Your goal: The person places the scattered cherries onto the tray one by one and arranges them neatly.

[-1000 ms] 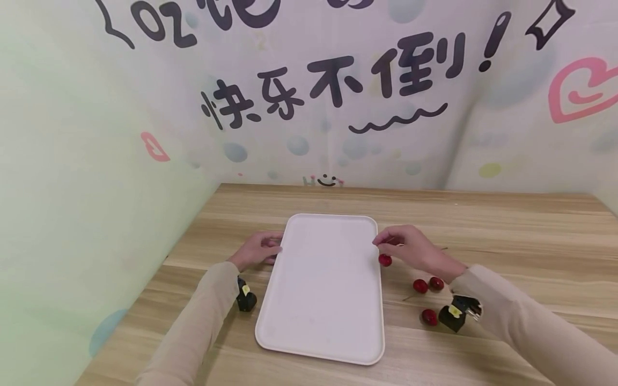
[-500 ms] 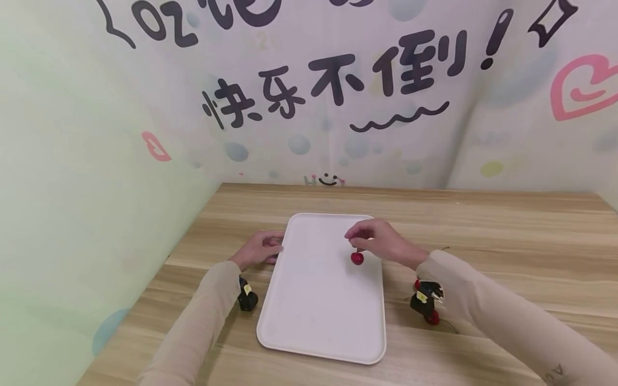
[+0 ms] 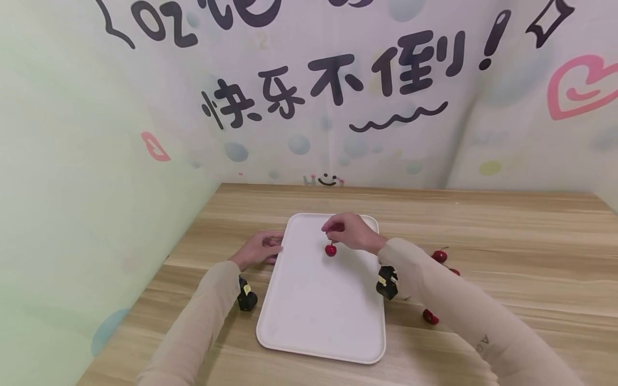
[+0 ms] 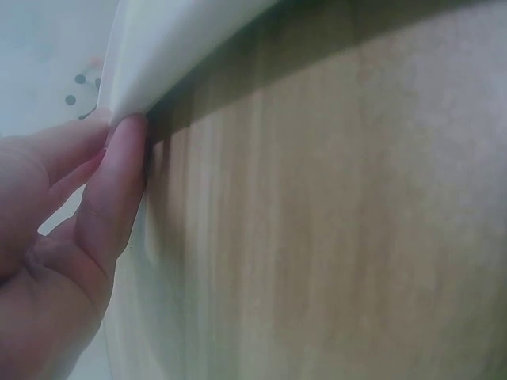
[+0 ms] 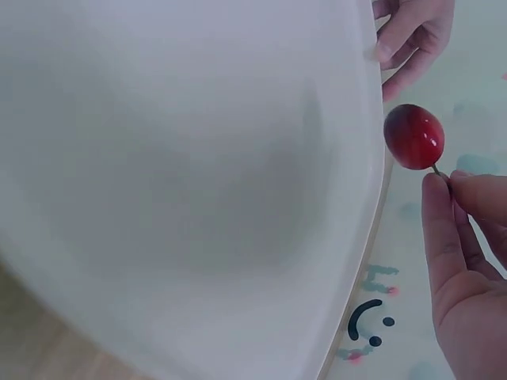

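Holding a red cherry by its stem, pinched between thumb and fingertips of the right hand, above the white tray, about midway between its left and right edges and nearer its far edge than its near one. Cannot judge the exact height above the tray. Covering a stretch near the tray's far right corner with the right hand. Gripping the tray's left edge, toward the far left corner, with the left hand, well apart from the right, thumb and finger closed on the rim. Losing the lower fingers partly behind that edge.

Can make out, on the surface beyond the tray's right edge, a stemmed cherry close to the right sleeve and a half-hidden cherry behind it. Closer to the tray's near right corner, can see some red fruit partly covered by the sleeve; cannot tell whether one piece or two. Can see the tray's right edge blocked in part by a black device at the right wrist. Getting only a hazy strip of rim in the left wrist view. Missing the surface's near edge, cut off below.
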Tool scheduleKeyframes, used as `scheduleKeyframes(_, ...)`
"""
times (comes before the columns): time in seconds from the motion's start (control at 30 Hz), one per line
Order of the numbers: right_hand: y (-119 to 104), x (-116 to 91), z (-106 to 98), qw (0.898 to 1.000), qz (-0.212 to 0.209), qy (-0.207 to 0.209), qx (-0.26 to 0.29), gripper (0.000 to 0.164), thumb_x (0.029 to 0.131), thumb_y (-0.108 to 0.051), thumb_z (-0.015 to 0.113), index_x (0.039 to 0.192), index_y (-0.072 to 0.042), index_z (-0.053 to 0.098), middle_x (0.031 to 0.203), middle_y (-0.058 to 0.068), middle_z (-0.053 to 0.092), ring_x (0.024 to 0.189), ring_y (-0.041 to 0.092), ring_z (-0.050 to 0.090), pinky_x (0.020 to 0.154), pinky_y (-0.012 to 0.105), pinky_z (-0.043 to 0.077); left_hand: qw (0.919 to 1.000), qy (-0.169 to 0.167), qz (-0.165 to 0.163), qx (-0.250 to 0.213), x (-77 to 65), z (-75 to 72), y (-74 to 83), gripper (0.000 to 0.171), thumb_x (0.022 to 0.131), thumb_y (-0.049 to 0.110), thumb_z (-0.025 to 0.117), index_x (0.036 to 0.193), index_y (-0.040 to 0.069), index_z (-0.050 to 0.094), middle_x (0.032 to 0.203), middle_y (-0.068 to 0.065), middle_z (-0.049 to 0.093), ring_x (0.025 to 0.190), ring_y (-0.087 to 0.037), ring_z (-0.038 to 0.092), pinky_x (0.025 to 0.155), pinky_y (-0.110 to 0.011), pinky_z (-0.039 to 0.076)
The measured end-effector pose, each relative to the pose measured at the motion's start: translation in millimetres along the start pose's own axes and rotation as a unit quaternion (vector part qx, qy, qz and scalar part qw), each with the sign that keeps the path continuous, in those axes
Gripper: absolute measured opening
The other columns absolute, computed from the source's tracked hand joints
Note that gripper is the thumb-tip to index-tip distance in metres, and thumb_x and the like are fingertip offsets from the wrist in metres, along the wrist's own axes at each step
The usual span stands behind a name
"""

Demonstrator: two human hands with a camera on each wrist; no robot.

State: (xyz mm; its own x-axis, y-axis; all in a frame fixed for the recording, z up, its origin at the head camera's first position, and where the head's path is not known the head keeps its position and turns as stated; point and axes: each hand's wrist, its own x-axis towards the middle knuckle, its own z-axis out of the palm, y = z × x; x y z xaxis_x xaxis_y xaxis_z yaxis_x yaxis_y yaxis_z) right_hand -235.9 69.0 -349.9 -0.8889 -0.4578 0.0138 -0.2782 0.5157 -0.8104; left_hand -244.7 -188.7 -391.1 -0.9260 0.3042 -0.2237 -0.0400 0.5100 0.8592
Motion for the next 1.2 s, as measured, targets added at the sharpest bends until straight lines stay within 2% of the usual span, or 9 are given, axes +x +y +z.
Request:
scheduleKeyframes(0.27,-5.3,24.4,10.4,0.999,0.029,-0.039,-0.004,0.021,0.084,0.0,0.058,0.104,0.004,0.062,0.092,0.014,0.062,0.077,0.017,0.059,0.072,0.025,0.052,0.9998,-0.001,-0.003,-0.02,-2.3,0.7,3.0,0.041,0.086,0.0,0.054,0.126,-0.004,0.045,0.1,-0.019,0.053,0.078,-0.018,0.059,0.068,-0.03,0.054)
scheduleKeyframes(0.5,-1.1,41.5,19.2,0.997,0.072,-0.04,0.006,0.023,0.083,0.001,0.058,0.105,0.002,0.062,0.088,0.01,0.062,0.076,0.016,0.057,0.072,0.024,0.052,0.9996,-0.005,-0.009,-0.025,-0.9,1.1,1.6,0.042,0.086,0.0,0.054,0.127,-0.003,0.044,0.102,-0.02,0.053,0.08,-0.019,0.059,0.069,-0.03,0.054)
scheduleKeyframes(0.7,2.7,47.7,29.0,0.994,0.097,-0.05,-0.008,0.022,0.081,0.003,0.059,0.101,0.001,0.064,0.083,0.007,0.061,0.072,0.014,0.052,0.065,0.02,0.047,0.9998,-0.001,-0.011,-0.019,-1.5,1.7,4.4,0.041,0.086,0.0,0.054,0.126,-0.003,0.044,0.101,-0.02,0.053,0.081,-0.02,0.059,0.069,-0.03,0.054)
scheduleKeyframes(1.0,2.6,52.9,42.6,0.993,0.108,-0.039,0.004,0.019,0.078,-0.001,0.063,0.097,-0.002,0.067,0.076,0.005,0.059,0.067,0.013,0.052,0.06,0.018,0.045,0.9998,-0.002,-0.012,-0.017,-1.7,0.7,-0.6,0.041,0.085,0.0,0.055,0.126,-0.001,0.046,0.098,-0.019,0.055,0.078,-0.02,0.06,0.066,-0.03,0.055)
scheduleKeyframes(1.2,-0.8,57.5,41.1,0.992,0.124,-0.017,0.008,0.016,0.079,-0.002,0.063,0.094,-0.002,0.068,0.074,0.006,0.061,0.062,0.014,0.055,0.058,0.02,0.048,0.9999,-0.004,-0.001,-0.015,-0.6,-0.4,0.9,0.041,0.087,0.001,0.054,0.127,-0.002,0.044,0.1,-0.02,0.055,0.081,-0.021,0.06,0.068,-0.03,0.054)
